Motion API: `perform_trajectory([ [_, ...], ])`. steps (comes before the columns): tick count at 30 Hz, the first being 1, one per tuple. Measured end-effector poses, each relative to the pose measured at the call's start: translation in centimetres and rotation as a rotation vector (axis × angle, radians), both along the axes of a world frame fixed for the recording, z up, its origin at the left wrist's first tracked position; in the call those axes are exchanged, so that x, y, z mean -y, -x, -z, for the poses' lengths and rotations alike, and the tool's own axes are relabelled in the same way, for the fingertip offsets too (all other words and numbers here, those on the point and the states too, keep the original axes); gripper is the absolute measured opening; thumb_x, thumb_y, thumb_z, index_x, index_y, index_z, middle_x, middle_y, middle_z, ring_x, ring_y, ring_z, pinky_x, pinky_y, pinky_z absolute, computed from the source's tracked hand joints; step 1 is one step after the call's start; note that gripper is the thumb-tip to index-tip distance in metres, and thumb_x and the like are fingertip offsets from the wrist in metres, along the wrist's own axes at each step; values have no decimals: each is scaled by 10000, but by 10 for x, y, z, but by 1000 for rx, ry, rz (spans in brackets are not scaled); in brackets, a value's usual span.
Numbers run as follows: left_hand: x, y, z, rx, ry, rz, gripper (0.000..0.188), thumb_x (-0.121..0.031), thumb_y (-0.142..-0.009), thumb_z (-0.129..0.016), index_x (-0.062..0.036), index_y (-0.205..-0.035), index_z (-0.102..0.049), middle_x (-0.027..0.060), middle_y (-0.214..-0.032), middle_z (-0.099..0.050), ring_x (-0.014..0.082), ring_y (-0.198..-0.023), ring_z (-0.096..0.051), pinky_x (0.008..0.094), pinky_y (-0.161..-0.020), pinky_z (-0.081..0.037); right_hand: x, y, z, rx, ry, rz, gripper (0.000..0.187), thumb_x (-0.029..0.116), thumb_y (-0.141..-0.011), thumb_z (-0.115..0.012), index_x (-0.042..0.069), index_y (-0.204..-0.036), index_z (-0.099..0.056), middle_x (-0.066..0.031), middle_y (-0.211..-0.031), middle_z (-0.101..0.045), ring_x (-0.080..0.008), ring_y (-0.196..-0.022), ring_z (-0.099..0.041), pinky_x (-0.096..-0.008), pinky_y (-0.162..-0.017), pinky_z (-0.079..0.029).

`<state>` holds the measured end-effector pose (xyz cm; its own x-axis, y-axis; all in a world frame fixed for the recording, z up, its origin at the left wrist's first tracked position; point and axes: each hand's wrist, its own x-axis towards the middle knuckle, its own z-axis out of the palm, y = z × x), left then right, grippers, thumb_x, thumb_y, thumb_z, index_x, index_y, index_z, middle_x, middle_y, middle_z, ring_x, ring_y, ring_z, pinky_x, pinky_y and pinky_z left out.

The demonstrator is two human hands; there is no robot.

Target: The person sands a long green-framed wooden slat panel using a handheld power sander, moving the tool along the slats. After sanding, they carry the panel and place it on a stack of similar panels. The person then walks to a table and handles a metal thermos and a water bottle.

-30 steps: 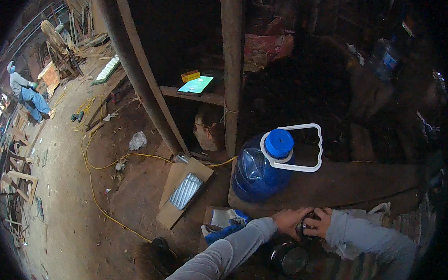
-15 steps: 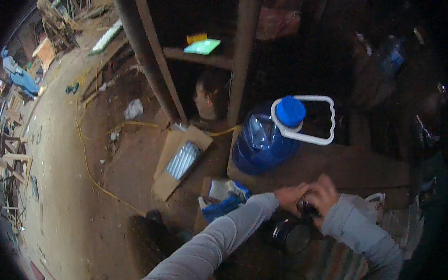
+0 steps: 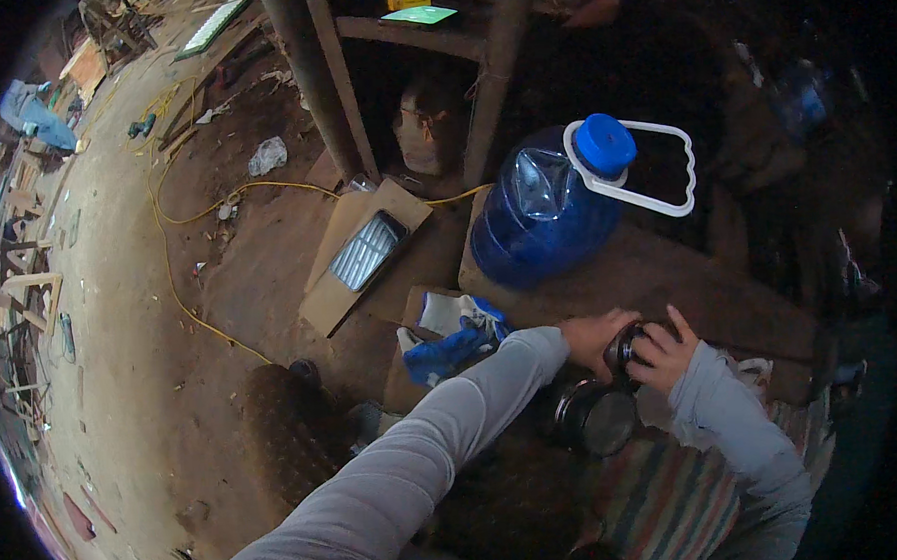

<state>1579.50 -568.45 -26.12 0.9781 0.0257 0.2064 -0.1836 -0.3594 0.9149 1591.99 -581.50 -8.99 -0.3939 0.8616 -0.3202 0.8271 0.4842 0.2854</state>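
My left hand point(image 3: 593, 340) and my right hand point(image 3: 664, 357) both close around a small dark, round, shiny jar point(image 3: 624, 348). The left fingers curl about its near left side. The right fingers lie across its right side, with one finger raised. Just below them stands a larger dark jar with a flat round lid point(image 3: 609, 423); neither hand touches it. Beyond my hands rests a big clear bottle of blue liquid point(image 3: 546, 216), with a blue cap point(image 3: 605, 145) and a white handle point(image 3: 666, 208). White-and-blue work gloves point(image 3: 451, 340) lie left of my hands.
A phone-like glossy slab point(image 3: 369, 249) rests on a cardboard piece point(image 3: 341, 303). A yellow cord point(image 3: 173, 282) winds over the dirt floor. Wooden posts point(image 3: 314, 76) rise beyond. A striped cloth point(image 3: 668, 491) lies near my right forearm. Far left is a person in blue point(image 3: 39, 118).
The whole view has tilted, so the bottle, gloves and cardboard appear higher in the picture. Both hands stay at the small dark jar; the right fingers have spread and one has lifted.
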Motion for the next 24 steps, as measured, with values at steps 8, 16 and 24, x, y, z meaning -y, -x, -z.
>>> perform_trajectory([
  [8,55,12,-3,69,158,-1,1215,-263,-566,-937,-76,-1512,-198,208,-1438,-387,409,-1351,-413,451,-1114,-388,43,22,-29,-127,55,229,609,231,-663,-771,210,-1237,-570,-142,-1260,-508,-409,-1145,-517,-585,-973,-476],
  [16,43,-41,14,-53,187,-37,1186,-184,-651,-907,-82,-1548,-138,191,-1531,-302,349,-1445,-287,407,-1179,-296,83,-35,-80,-712,-273,540,967,249,-551,-896,71,-1378,-429,-153,-1301,-475,-331,-1190,-515,-429,-1021,-448],
  [24,55,11,20,-86,699,62,1295,-287,-646,-924,-65,-1568,-42,188,-1615,-168,309,-1506,-163,433,-1213,-179,273,-36,85,-1566,-551,1162,1087,331,-579,-934,41,-1441,-339,-134,-1316,-498,-277,-1225,-508,-408,-1056,-411],
])
